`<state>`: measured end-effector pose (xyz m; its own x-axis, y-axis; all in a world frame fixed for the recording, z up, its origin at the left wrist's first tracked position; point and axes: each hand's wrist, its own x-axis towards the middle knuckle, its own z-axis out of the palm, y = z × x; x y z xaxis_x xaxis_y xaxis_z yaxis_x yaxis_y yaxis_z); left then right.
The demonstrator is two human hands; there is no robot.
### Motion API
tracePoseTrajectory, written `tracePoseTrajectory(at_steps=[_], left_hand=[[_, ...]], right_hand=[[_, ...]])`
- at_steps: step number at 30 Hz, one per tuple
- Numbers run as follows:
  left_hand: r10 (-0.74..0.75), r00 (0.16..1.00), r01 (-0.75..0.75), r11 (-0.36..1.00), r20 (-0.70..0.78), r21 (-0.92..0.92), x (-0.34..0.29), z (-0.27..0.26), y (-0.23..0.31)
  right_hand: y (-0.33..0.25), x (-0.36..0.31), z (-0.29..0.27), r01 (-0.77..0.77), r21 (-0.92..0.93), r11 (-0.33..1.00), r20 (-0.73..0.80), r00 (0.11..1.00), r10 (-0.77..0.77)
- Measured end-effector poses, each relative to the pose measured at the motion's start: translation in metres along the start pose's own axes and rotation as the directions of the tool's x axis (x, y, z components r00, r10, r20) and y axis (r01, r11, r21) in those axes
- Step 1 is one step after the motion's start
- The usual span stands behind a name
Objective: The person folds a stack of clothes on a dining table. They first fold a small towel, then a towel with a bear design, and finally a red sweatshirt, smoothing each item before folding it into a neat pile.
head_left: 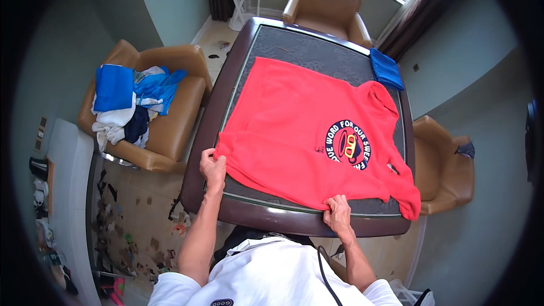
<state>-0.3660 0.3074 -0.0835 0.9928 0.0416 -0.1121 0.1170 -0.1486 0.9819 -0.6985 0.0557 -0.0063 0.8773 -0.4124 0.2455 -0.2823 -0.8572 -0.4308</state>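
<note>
While one red shirt (pixel 306 136) lies flat on the table (pixel 249 215), two hands pinch its near hem — left hand (pixel 213 168), right hand (pixel 338 212); three armchairs (pixel 170 130) stand around.

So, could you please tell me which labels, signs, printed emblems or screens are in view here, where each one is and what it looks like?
Emblem: printed on the red shirt spread on the table, toward its right side; round, dark blue ring with white lettering, a red and yellow figure in the middle.
Patch: on the person's white top at the lower edge; small dark oval with light lettering.
No packages, signs or screens can be made out.
</note>
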Motion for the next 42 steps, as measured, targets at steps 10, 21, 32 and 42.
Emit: tracePoseTrajectory(at_steps=[10, 21, 32, 42], left_hand=[[0.271, 0.961, -0.268, 0.887, 0.045, 0.376, -0.022, -0.037, 0.007], [0.274, 0.960, -0.278, 0.888, 0.065, 0.366, -0.016, -0.046, -0.003], [0.429, 0.901, -0.398, 0.768, 0.059, 0.502, -0.029, -0.041, 0.034], [0.563, 0.548, -0.778, 0.614, 0.619, 0.131, -0.149, 0.123, 0.092]], right_hand=[[0.006, -0.011, -0.017, -0.054, -0.048, 0.997, 0.146, 0.987, 0.061], [-0.026, -0.017, -0.035, -0.295, -0.136, 0.946, 0.318, 0.891, 0.323], [-0.020, -0.022, -0.031, -0.396, 0.079, 0.915, 0.159, 0.911, 0.381], [0.038, 0.026, -0.055, -0.292, 0.362, 0.885, 0.072, 0.955, 0.286]])
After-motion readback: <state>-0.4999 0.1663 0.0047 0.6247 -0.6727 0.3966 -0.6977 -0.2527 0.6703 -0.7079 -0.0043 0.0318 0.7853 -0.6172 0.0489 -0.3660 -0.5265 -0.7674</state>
